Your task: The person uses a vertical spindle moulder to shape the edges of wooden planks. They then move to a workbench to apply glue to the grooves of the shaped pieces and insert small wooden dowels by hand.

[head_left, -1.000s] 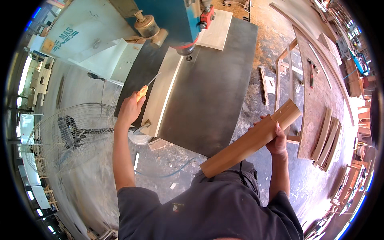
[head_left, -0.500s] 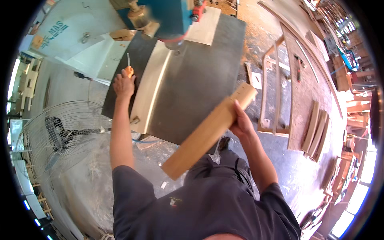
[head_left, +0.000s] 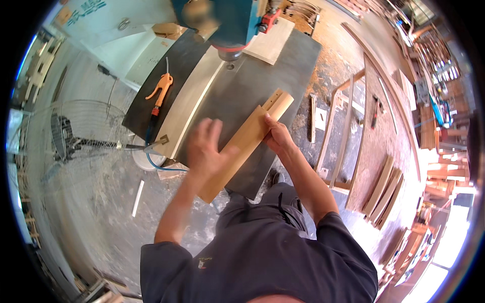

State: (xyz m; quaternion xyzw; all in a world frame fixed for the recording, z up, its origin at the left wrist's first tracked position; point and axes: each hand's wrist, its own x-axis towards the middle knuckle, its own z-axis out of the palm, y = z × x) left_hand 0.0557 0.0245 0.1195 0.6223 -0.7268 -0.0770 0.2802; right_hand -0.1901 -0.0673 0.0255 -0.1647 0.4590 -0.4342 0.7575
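A long wooden board (head_left: pixel 245 144) slants over the near part of a dark machine table (head_left: pixel 283 76). Its upper end is stepped and has small holes. My right hand (head_left: pixel 278 135) grips the board near that end, thumb on top. Blurred by motion, my left hand (head_left: pixel 206 151) is beside the board's lower left part with fingers spread; whether it touches the wood I cannot tell. An orange air blow gun (head_left: pixel 162 90) on a blue hose lies on the table's left part, left of a pale wooden fence (head_left: pixel 189 98).
A blue machine head (head_left: pixel 222 25) with a round chuck hangs over the table's far side, by a pale flat board (head_left: pixel 270 43). At left stands a wire-cage fan (head_left: pixel 86 136). On the right are a wooden frame (head_left: pixel 331 131) and several stacked wood strips (head_left: pixel 384 194).
My left hand has let go of the blow gun, which now lies on the table, and has moved right towards the board. My right hand has brought the board left and over the table.
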